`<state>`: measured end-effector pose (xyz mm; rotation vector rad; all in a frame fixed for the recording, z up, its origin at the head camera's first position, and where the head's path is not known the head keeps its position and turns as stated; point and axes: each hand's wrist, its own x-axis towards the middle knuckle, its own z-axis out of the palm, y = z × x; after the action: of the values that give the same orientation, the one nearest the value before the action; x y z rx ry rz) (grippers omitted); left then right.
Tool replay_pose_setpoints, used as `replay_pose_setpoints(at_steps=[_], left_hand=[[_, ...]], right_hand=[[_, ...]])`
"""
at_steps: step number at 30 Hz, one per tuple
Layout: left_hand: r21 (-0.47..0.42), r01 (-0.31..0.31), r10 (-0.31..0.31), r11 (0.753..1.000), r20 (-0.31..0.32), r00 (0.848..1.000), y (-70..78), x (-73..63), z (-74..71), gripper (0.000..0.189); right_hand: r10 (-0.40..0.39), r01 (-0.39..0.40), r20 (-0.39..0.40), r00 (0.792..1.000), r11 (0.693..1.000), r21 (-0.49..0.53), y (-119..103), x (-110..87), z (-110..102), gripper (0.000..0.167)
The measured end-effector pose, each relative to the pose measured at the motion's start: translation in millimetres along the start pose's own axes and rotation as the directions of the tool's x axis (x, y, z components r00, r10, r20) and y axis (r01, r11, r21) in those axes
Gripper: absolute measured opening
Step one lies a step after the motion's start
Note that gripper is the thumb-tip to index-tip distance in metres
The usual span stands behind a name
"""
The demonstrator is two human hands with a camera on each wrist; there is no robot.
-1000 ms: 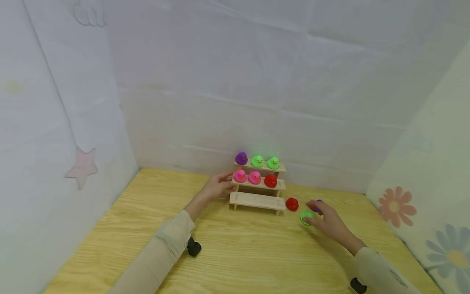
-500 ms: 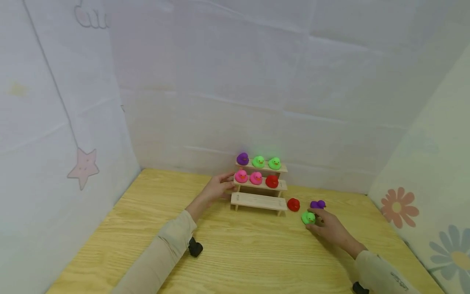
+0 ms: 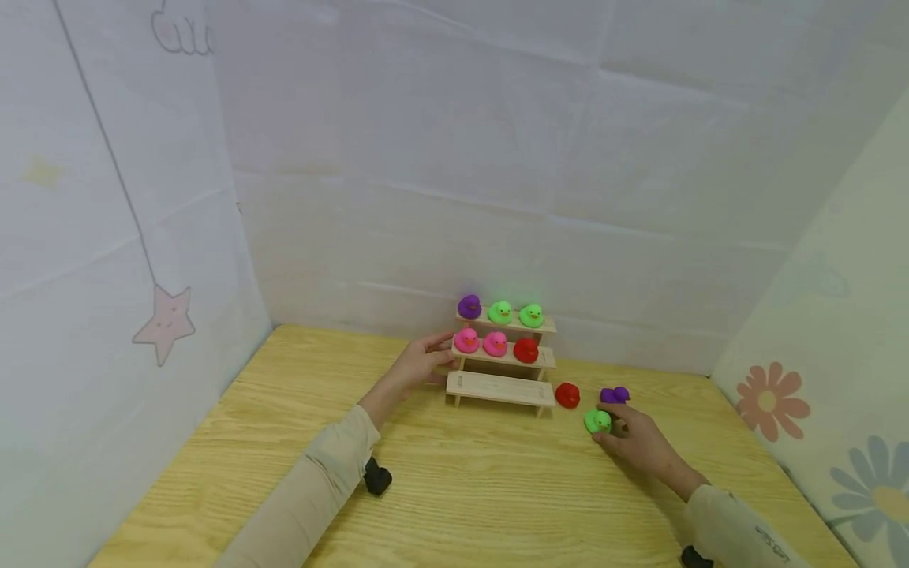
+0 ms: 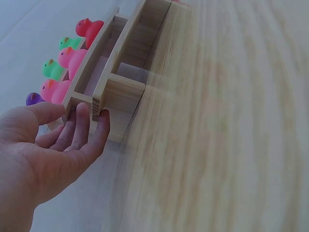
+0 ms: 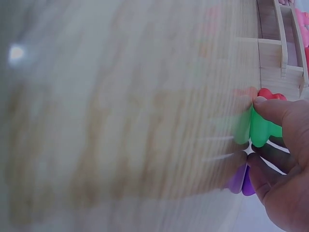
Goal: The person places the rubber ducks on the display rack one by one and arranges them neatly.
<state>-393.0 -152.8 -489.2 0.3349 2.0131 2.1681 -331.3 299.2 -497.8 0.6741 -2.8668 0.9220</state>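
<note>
My right grip [image 3: 637,439] pinches the green duck [image 3: 596,422], likely for pickup; my left grip [image 3: 413,365] clasps the shelf [image 3: 499,388]; next, I'd lift steadily.

Both arms wear long beige cloth, the left sleeve [image 3: 305,481] creased near the elbow, the right sleeve [image 3: 724,521] marked with small dark lettering [image 3: 770,542]. Chunky black attachments [image 3: 379,478] jut out near the cuffs, beyond which the hands [image 3: 415,364] are bare.
</note>
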Motion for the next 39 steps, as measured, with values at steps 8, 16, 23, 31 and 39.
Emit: replay_pose_setpoints(at_steps=[8, 16, 23, 31, 39], left_hand=[[0.003, 0.002, -0.002, 1.000, -0.003, 1.000, 1.4, 0.1, 0.9, 0.058], [-0.018, 0.015, -0.015, 1.000, 0.000, 1.000, 2.5, -2.4, 2.0, 0.058], [-0.055, 0.036, -0.035, 0.998, 0.008, 0.999, 2.9, -0.6, 1.4, 0.057], [-0.073, 0.037, -0.036, 0.997, 0.012, 0.999, 2.7, 0.3, -0.7, 0.057], [-0.090, 0.031, -0.031, 0.995, 0.003, 1.000, 3.2, -0.2, 0.7, 0.057]], right_hand=[[0.016, -0.017, 0.013, 1.000, 1.000, 0.019, -4.8, -1.0, -3.3, 0.061], [0.016, -0.015, 0.002, 1.000, 0.999, -0.035, -15.5, 2.0, -5.1, 0.055], [-0.005, 0.005, -0.005, 1.000, 0.998, -0.062, -29.0, 7.4, -7.3, 0.053], [-0.063, 0.063, -0.006, 0.998, 0.998, -0.030, -46.9, 14.8, -3.2, 0.049], [-0.126, 0.125, -0.029, 0.992, 0.992, -0.032, -61.6, 20.0, 6.7, 0.038]])
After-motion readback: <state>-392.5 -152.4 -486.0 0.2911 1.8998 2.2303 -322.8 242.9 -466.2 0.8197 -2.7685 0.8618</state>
